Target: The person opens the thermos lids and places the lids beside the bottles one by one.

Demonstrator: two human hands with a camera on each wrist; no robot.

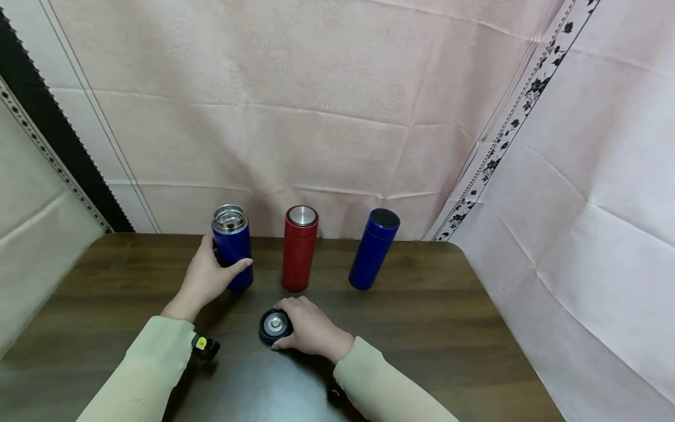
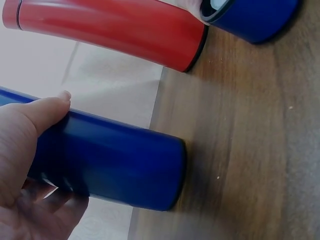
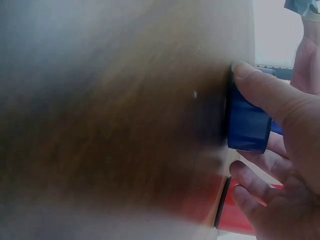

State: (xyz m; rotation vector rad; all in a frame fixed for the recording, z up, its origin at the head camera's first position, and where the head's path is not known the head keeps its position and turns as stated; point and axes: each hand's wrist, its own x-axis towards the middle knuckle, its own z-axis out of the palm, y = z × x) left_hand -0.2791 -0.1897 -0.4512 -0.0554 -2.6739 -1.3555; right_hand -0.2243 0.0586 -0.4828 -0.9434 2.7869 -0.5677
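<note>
At the back left of the table, my left hand [image 1: 213, 275] grips an uncapped blue thermos bottle [image 1: 235, 246], its bare metal mouth facing up. In the left wrist view, the thumb lies along one side of the bottle [image 2: 115, 155] and fingers curl under the other. Nearer the front, my right hand [image 1: 316, 328] holds the blue bottle lid [image 1: 276, 324] between thumb and fingers. The lid is upside down at the tabletop, its grey inner side showing. In the right wrist view, the thumb presses the rim of the lid [image 3: 250, 122].
A red thermos [image 1: 299, 252] with a steel-topped lid stands just right of the held bottle. Farther right stands a capped blue thermos [image 1: 374, 249]. The wooden table [image 1: 432, 328] ends at a pale cloth backdrop [image 1: 316, 146], with more cloth along both sides.
</note>
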